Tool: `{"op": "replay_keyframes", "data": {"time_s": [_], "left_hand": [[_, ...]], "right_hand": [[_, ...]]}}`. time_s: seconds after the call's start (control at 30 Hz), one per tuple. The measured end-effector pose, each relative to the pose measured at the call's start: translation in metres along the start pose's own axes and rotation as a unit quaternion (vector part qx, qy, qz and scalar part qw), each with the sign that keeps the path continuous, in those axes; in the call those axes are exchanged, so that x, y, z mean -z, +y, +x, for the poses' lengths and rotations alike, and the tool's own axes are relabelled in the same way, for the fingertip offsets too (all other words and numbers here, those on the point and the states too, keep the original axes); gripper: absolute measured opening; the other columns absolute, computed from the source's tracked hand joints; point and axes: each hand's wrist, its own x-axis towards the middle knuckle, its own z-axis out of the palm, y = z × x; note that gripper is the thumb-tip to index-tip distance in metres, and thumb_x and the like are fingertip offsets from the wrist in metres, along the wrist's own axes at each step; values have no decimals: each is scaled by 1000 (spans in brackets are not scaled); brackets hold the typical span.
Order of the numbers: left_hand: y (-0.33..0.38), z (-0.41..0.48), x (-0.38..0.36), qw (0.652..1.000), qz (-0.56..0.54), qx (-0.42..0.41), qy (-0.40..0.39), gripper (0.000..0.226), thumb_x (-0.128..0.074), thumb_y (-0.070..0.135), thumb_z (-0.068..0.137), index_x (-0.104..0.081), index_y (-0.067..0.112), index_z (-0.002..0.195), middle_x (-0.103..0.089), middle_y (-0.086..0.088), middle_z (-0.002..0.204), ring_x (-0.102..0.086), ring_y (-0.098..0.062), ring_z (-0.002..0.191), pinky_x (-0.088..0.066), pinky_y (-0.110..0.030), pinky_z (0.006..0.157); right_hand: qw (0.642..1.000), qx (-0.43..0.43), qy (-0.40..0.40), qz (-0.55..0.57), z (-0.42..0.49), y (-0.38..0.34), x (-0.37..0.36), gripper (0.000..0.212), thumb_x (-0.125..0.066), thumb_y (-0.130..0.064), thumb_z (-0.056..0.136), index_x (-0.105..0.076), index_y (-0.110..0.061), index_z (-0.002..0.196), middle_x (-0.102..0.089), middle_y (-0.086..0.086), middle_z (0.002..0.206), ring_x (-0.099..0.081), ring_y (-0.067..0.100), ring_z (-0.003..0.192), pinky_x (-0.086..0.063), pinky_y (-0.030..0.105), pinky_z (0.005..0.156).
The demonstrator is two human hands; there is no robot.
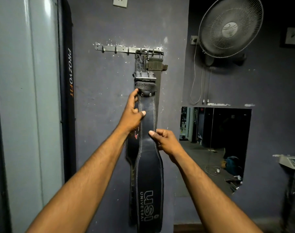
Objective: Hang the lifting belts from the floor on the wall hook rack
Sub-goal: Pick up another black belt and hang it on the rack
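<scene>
A metal hook rack (121, 49) is fixed high on the purple wall. Two belts hang from its right hooks by their buckles: a cracked black belt (140, 62) and an olive fabric belt (154, 63). In front of them I hold a black leather belt (148, 169) with white stitching and "USI UNIVERSAL" lettering, upright, its steel buckle (144, 77) below the rack. My left hand (132, 113) grips its narrow strap just under the buckle. My right hand (165, 139) pinches the strap's right edge lower down.
The rack's left hooks are bare. A dark "PROZYOFIT" panel (68, 91) and a grey door frame stand at the left. A wall fan (231, 27) with dangling cords hangs at the upper right, above a wall opening (214, 145). A small table (291, 163) stands at the right edge.
</scene>
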Motion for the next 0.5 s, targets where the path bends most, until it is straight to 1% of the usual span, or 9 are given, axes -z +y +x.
{"op": "replay_keyframes", "data": {"time_s": [0.07, 0.1, 0.17, 0.2, 0.27, 0.3, 0.37, 0.43, 0.5], "left_hand": [[4, 0, -1, 999, -19, 4, 37, 89, -53, -17, 81, -30, 36, 149, -28, 0, 159, -31, -19, 145, -41, -44, 112], [6, -1, -3, 998, -24, 2, 55, 90, -52, -20, 81, -30, 33, 150, -29, -1, 157, -32, -20, 145, -42, -44, 109], [9, -2, -7, 997, -39, -1, 71, 90, -51, -23, 79, -32, 28, 150, -33, -2, 155, -32, -16, 143, -41, -48, 109], [8, -2, -8, 996, -43, 3, 73, 90, -51, -23, 78, -32, 27, 150, -34, -1, 154, -31, -14, 142, -41, -50, 110], [5, -3, -13, 996, -48, 9, 70, 91, -52, -22, 76, -33, 28, 150, -36, -2, 154, -34, -18, 142, -42, -52, 110], [3, -4, -15, 996, -48, 13, 67, 91, -54, -19, 75, -34, 31, 149, -37, -3, 154, -37, -22, 142, -43, -54, 108], [1, -4, -20, 997, -50, 15, 63, 93, -56, -16, 71, -36, 33, 148, -40, -3, 153, -40, -25, 141, -43, -56, 107], [0, -3, -25, 996, -49, 11, 72, 93, -54, -20, 72, -36, 30, 149, -38, -2, 154, -38, -18, 142, -43, -53, 107], [4, -1, -29, 995, -52, 5, 80, 93, -51, -24, 74, -35, 27, 150, -36, -1, 155, -35, -13, 140, -45, -48, 106]], "right_hand": [[999, -19, -32, 4, -3, 1, 3, 64, -70, -49, 87, -54, 12, 102, -61, 15, 94, -54, 29, 86, -45, 40, 73], [998, -34, -56, -3, -5, 7, 5, 57, -68, -45, 90, -58, 8, 106, -65, 14, 97, -59, 30, 88, -49, 39, 76], [993, -74, -86, -17, -15, 25, 7, 34, -61, -29, 98, -63, -1, 118, -74, 8, 107, -71, 26, 99, -57, 31, 83], [993, -85, -79, -22, -19, 33, 6, 29, -59, -25, 100, -64, -5, 120, -75, 8, 110, -72, 25, 104, -58, 32, 86], [996, -74, -32, -47, -22, 46, 4, 26, -60, -25, 99, -67, -7, 116, -76, 11, 110, -72, 29, 105, -57, 42, 95], [996, -64, -15, -56, -21, 48, 5, 25, -61, -25, 99, -67, -8, 115, -76, 11, 109, -72, 29, 104, -56, 45, 97], [997, -63, -27, -33, -26, 50, 11, 29, -65, -25, 96, -64, -12, 122, -75, 7, 115, -71, 25, 108, -56, 42, 98], [993, -88, -83, -16, -34, 51, 18, 43, -72, -24, 91, -57, -19, 132, -72, 2, 122, -69, 20, 113, -56, 37, 97], [989, -105, -104, -9, -43, 58, 23, 44, -73, -20, 90, -58, -19, 131, -73, 1, 122, -70, 20, 112, -58, 35, 91]]}}
